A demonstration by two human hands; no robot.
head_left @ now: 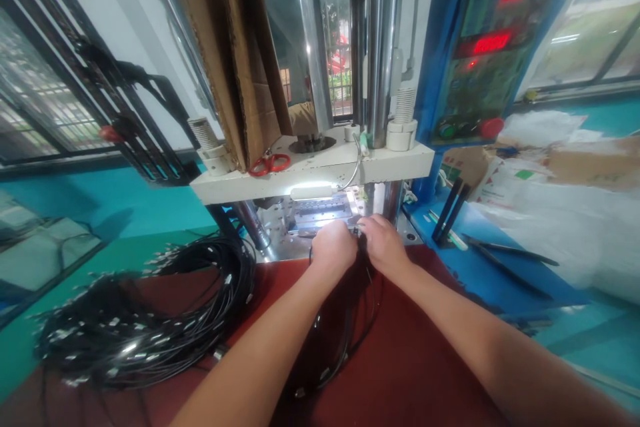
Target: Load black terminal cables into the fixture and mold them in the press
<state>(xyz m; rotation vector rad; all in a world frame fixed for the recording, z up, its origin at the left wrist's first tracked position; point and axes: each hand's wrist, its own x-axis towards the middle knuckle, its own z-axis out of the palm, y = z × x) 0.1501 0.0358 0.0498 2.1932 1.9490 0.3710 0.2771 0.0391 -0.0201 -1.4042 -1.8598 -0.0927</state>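
In front of the press mould, my left hand (pixel 334 247) and my right hand (pixel 383 244) are close together, both with fingers closed. Thin black cables (pixel 346 340) run down from them and hang in a loop over the dark red cloth. Between my fingertips is a small dark cable end, largely hidden. A thin pointed metal piece (pixel 306 235) shows left of my left hand; whether I hold it, I cannot tell. Behind my hands, the metal mould (pixel 320 212) lies under a lit lamp (pixel 314 193).
A large coil of black cables (pixel 135 340) with metal ends lies left on the red cloth (pixel 415 347). Red-handled scissors (pixel 270 164) and cardboard (pixel 240 47) rest on the press plate (pixel 310 170). At right are a blue control box (pixel 480 47), black tweezers (pixel 505 257) and plastic bags (pixel 560 213).
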